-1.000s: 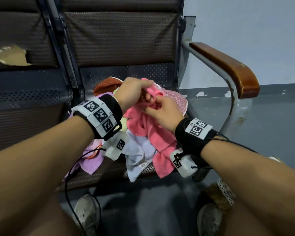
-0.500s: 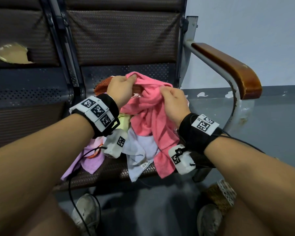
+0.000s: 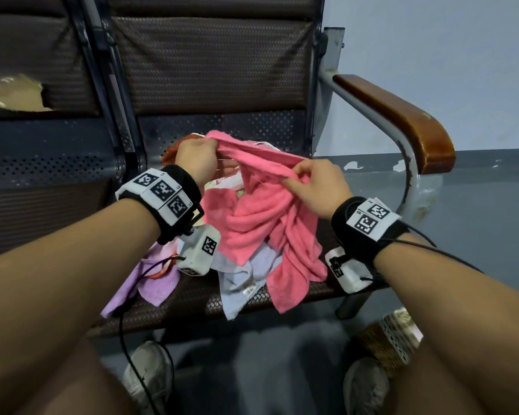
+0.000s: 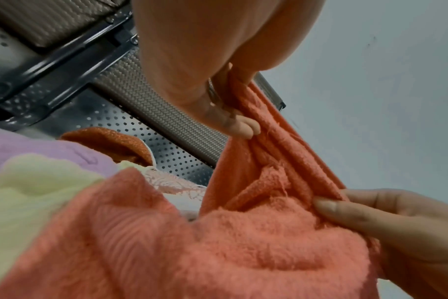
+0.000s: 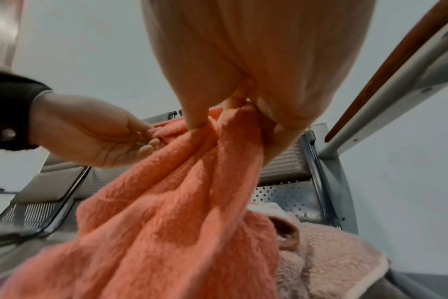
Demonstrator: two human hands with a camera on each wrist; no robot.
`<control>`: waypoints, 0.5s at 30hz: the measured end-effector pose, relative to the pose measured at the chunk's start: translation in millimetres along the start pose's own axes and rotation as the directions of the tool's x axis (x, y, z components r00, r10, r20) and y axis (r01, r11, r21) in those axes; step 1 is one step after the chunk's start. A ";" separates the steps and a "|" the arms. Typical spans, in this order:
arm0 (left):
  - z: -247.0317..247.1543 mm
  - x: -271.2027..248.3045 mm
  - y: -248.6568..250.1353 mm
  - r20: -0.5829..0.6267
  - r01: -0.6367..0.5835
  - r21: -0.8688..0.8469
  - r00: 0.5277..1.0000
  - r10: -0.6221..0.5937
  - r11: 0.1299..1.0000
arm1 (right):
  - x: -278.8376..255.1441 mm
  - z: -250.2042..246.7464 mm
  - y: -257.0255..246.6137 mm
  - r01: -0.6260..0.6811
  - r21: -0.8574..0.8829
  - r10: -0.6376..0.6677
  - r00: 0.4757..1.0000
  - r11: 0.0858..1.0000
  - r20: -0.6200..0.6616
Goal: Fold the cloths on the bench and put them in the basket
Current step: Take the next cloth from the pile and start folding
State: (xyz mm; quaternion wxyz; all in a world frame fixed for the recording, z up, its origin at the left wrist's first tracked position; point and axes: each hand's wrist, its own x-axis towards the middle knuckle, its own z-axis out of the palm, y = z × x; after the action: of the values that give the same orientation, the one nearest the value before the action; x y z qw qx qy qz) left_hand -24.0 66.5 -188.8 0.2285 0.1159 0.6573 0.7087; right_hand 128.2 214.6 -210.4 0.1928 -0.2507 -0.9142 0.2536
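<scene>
Head view: both hands pinch one pink cloth's edge, fold not begun.
Left hand (image 3: 197,157) and right hand (image 3: 318,187) hold the pink cloth (image 3: 261,223) above the bench (image 3: 312,292) pile; basket (image 3: 393,336) probably unfilled.

waiting area | linked perforated-metal bench seats (image 3: 216,130) | wooden armrest (image 3: 402,121)

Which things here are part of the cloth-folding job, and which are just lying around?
Part of the job:
pink cloth, pinched by left hand and right hand
purple cloth
pale blue cloth
orange cloth
basket
bench

Just there:
wooden armrest
shoes
</scene>
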 end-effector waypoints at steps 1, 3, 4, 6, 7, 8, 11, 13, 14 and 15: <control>0.3 0.5 -0.4 -0.012 0.008 -0.006 1.000 -0.009 1.000 | 0.3 1.0 -0.8 0.018 -0.022 -0.018 1.000 1.000 -0.009; 1.6 1.9 -0.3 -0.048 0.018 -0.021 0.999 -0.019 1.000 | 2.0 4.8 -0.7 0.041 -0.097 -0.036 0.998 0.994 0.055; 2.0 2.8 -0.2 -0.066 0.020 -0.033 0.998 -0.022 0.999 | 1.7 6.9 -0.3 0.045 -0.146 -0.026 0.991 0.988 0.128; 2.3 3.4 -0.2 -0.081 0.024 -0.066 0.996 -0.030 0.998 | -2.4 10.9 -0.2 0.051 -0.192 0.005 0.961 0.980 0.277; 1.8 3.4 -0.6 -0.080 0.026 -0.076 0.996 -0.032 0.997 | -4.6 12.2 0.4 0.050 -0.176 0.009 0.947 0.983 0.322; 0.5 4.5 -1.6 -0.079 0.026 -0.071 0.996 -0.031 0.997 | -6.2 12.6 1.5 0.044 -0.139 0.006 0.940 0.989 0.341; -5.8 9.3 -5.7 -0.093 0.033 -0.037 0.995 -0.036 0.999 | -6.2 9.1 5.4 0.006 0.038 -0.017 0.956 0.999 0.293; -10.3 12.9 -8.4 -0.108 0.042 -0.017 0.993 -0.044 0.999 | -3.1 5.8 8.1 -0.045 0.172 0.006 0.975 0.984 0.223; -12.0 14.4 -9.8 -0.115 0.043 -0.009 0.992 -0.043 0.999 | -1.7 5.4 8.9 -0.060 0.222 0.019 0.982 0.973 0.186; -12.9 15.2 -10.6 -0.120 0.042 -0.004 0.992 -0.042 0.999 | -0.8 6.0 9.4 -0.067 0.248 0.030 0.988 0.966 0.150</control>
State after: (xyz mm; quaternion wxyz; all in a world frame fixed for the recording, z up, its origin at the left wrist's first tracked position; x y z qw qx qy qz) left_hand -41.4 62.7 -202.7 0.2035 0.0593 0.6718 0.7098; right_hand 129.3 218.9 -220.7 0.1499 -0.2273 -0.8796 0.3901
